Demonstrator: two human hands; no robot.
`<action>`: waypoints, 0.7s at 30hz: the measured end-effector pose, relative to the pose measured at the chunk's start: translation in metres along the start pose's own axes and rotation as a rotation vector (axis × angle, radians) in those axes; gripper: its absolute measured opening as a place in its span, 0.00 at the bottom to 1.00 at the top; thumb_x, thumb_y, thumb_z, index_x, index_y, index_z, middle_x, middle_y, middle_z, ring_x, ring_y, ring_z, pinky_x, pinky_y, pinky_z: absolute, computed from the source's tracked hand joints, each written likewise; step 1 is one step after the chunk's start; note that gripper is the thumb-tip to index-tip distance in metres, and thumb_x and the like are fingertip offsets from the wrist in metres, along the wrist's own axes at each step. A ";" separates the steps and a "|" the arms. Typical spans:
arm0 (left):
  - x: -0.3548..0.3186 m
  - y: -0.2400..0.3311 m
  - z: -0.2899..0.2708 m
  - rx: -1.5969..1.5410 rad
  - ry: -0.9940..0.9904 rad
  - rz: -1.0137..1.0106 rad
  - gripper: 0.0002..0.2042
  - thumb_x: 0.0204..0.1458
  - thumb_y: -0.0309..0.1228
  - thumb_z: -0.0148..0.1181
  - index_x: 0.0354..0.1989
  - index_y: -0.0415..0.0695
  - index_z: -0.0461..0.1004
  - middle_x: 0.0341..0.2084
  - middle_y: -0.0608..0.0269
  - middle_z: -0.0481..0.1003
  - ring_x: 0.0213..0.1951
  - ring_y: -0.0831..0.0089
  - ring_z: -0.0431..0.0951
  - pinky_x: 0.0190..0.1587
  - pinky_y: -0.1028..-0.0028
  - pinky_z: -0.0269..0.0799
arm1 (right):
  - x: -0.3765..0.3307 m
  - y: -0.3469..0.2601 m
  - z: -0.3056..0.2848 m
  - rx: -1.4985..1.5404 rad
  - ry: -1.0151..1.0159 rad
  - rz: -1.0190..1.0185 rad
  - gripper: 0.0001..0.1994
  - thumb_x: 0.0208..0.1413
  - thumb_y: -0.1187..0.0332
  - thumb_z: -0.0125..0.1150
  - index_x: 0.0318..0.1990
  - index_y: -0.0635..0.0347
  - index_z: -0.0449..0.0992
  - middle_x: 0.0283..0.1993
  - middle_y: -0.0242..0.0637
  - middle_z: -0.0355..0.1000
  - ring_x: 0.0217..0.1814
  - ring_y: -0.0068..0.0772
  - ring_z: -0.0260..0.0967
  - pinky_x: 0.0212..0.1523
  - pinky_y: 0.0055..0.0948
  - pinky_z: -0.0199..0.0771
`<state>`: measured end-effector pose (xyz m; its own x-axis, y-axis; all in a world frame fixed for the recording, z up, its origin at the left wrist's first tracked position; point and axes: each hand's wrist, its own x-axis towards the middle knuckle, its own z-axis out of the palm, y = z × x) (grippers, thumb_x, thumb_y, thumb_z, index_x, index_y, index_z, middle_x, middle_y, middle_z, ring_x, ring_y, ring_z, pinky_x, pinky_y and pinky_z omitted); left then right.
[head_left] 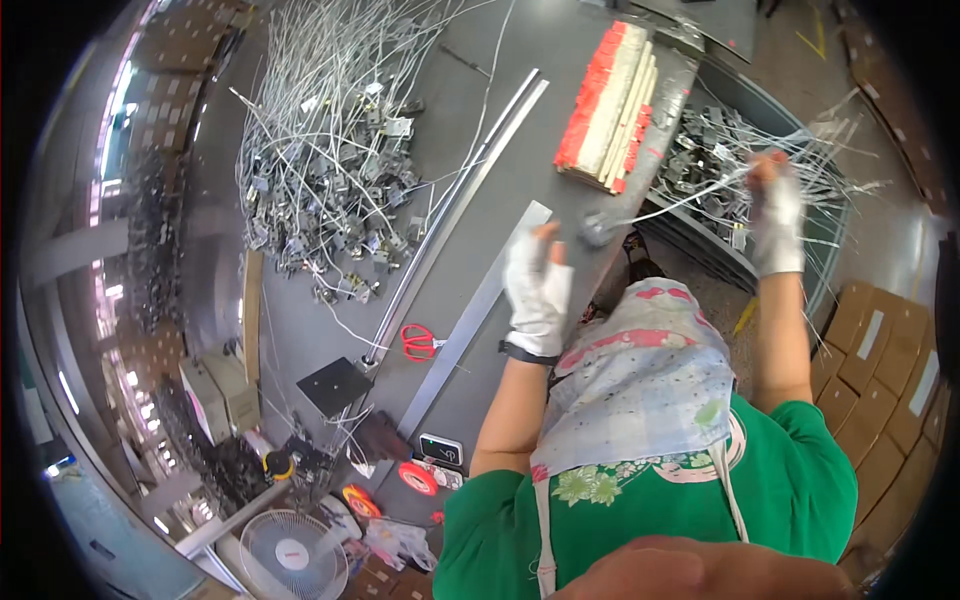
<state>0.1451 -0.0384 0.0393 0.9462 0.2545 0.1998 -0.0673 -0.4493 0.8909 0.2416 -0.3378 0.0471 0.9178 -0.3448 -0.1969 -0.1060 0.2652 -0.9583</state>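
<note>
My right hand [778, 222], in a white glove with bare fingertips, is raised over the bin at the right. Its fingers are closed on a white cable [690, 203]. The cable stretches left to a small metal-grey part [597, 229], blurred, beside the table's edge. My left hand [538, 295], gloved the same way, is over the table near that part but apart from it. Its thumb and fingertips stand apart, with nothing seen between them. Under my right hand the grey bin [690, 212] holds many similar cabled parts [705, 150].
A large heap of cabled metal parts [340, 180] covers the table's far left. Metal rails [455, 210], a flat metal strip [470, 320], red-handled scissors [418, 342] and a red-and-cream stack of strips [608, 105] lie about. Cartons [880, 370] stand right; a fan [293, 553] lower left.
</note>
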 end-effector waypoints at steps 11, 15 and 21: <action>0.091 -0.161 -0.138 0.709 0.292 -0.503 0.12 0.41 0.24 0.55 0.36 0.35 0.69 0.32 0.49 0.73 0.36 0.56 0.73 0.41 0.69 0.67 | 0.057 0.059 -0.119 0.207 0.270 0.329 0.11 0.52 0.63 0.57 0.37 0.60 0.67 0.38 0.35 0.67 0.42 0.27 0.67 0.50 0.23 0.69; 0.085 -0.081 -0.119 0.564 0.323 -0.319 0.04 0.42 0.22 0.53 0.27 0.37 0.67 0.25 0.55 0.72 0.27 0.64 0.70 0.36 0.71 0.66 | -0.036 0.048 0.038 -0.121 -0.316 0.503 0.18 0.50 0.63 0.59 0.47 0.60 0.66 0.36 0.32 0.69 0.32 0.20 0.66 0.32 0.18 0.67; -0.032 0.003 -0.050 -0.267 0.035 -0.210 0.14 0.50 0.21 0.48 0.46 0.41 0.62 0.32 0.65 0.64 0.32 0.78 0.67 0.33 0.80 0.66 | -0.114 0.067 0.158 -0.066 -0.935 0.552 0.28 0.50 0.60 0.58 0.56 0.63 0.60 0.42 0.35 0.69 0.38 0.21 0.65 0.35 0.21 0.65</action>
<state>0.0987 -0.0047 0.0556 0.9370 0.3493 0.0102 0.0433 -0.1450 0.9885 0.1903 -0.1380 0.0377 0.6625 0.6364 -0.3951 -0.5876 0.1143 -0.8010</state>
